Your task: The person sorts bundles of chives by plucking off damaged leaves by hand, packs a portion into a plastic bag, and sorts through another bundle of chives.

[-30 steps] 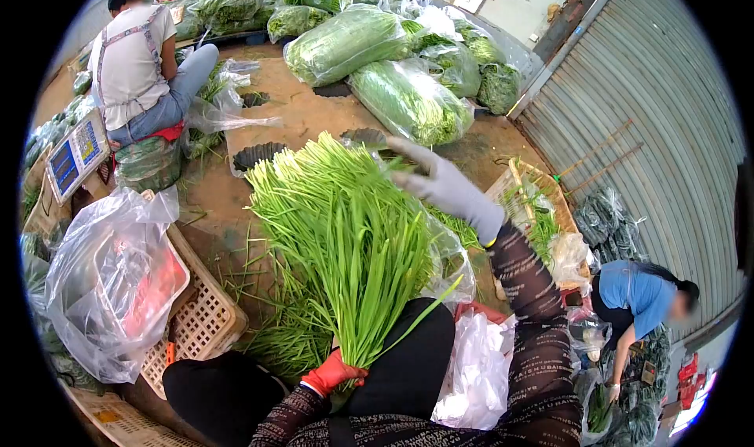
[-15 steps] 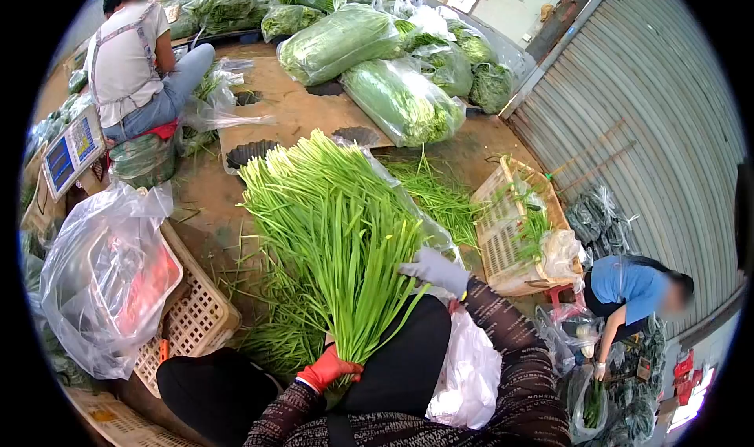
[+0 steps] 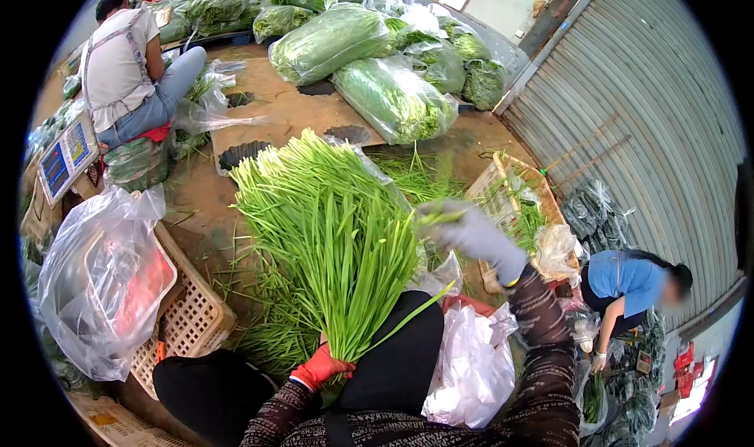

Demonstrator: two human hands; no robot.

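Observation:
A large fanned bunch of long green stalks (image 3: 330, 235) rises from my lap, its pale ends pointing away from me. My left hand (image 3: 323, 367), in a red glove, is wrapped round its narrow lower end. At the right edge of the bunch is my right hand (image 3: 463, 229), in a grey glove and blurred by motion. Its fingers are closed on a few green blades (image 3: 430, 216). Loose stalks (image 3: 287, 333) lie on the floor beneath the bunch.
White plastic bags (image 3: 471, 361) lie beside my thigh. A basket (image 3: 503, 200) stands right, a crate (image 3: 200, 313) and scale (image 3: 67, 156) left. Bagged greens (image 3: 393, 98) are piled ahead. One person (image 3: 122, 62) sits at the upper left; another (image 3: 628, 286) bends at the right.
My right hand has gone from above the bunch down to its right side, then slightly up and outward with blades in it. My left hand keeps its hold.

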